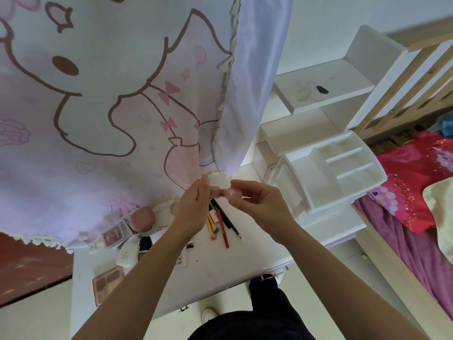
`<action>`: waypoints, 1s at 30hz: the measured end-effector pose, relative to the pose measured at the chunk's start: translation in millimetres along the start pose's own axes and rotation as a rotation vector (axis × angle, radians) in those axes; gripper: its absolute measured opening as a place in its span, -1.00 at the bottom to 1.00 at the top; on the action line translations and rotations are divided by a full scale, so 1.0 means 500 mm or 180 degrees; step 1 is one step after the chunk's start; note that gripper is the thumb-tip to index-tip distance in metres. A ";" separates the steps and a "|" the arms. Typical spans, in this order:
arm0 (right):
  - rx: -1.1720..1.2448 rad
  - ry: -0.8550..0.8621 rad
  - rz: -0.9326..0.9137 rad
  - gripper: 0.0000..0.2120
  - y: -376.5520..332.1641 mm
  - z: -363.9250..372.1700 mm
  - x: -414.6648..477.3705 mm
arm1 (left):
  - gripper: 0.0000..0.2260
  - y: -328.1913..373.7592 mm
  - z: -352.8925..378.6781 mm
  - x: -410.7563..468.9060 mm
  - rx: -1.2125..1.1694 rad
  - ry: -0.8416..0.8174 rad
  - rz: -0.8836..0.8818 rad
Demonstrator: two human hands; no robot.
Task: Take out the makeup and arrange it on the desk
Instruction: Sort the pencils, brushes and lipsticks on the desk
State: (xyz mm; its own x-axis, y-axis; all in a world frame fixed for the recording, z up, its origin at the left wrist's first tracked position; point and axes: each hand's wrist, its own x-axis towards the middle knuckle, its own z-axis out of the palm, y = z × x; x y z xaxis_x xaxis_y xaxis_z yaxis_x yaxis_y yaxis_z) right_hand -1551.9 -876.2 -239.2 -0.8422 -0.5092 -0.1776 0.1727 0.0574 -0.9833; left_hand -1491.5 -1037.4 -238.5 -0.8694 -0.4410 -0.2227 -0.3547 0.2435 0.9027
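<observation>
Mostly done, I'd say. Table [220,268] left: palette [109,285], compacts [115,235] and white tube [127,253] laid out, loosely heaped. Pencils and brushes [223,227] mid-table. Left grip [193,204] and right grip [262,204] each pinch an end of a small pink case [221,192] above the pencils, not yet placed. Organizer [331,173] at right: visible compartments empty. Left: place the case, tidy.

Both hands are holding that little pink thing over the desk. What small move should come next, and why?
Probably lower the pink item and lay it beside the pencils on the desk: left hand and right hand both pinch it in the air, while other makeup already lies there.
</observation>
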 end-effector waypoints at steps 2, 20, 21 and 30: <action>-0.0104 -0.0076 0.0235 -0.72 -0.006 0.003 -0.001 | -0.54 0.005 0.003 0.000 0.0029 -0.0022 0.0114; -0.0562 -0.0683 0.0518 -0.79 -0.021 -0.018 0.024 | -0.61 0.003 0.002 0.008 0.0542 -0.0193 0.0306; -0.0593 -0.0659 0.0459 -0.80 -0.021 -0.018 0.026 | -0.61 0.004 0.002 0.008 0.0530 -0.0195 0.0298; -0.1530 -0.0015 -0.0967 -0.80 0.009 -0.011 0.028 | -0.51 0.031 -0.009 -0.002 0.0075 -0.0199 -0.0076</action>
State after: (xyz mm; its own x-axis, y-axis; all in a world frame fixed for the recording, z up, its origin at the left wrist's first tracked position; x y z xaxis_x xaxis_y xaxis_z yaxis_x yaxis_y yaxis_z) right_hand -1565.8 -878.4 -246.2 -0.8151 -0.5677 0.1152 -0.3300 0.2916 -0.8978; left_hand -1494.5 -1037.2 -222.5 -0.8802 -0.3922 -0.2673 -0.3829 0.2542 0.8881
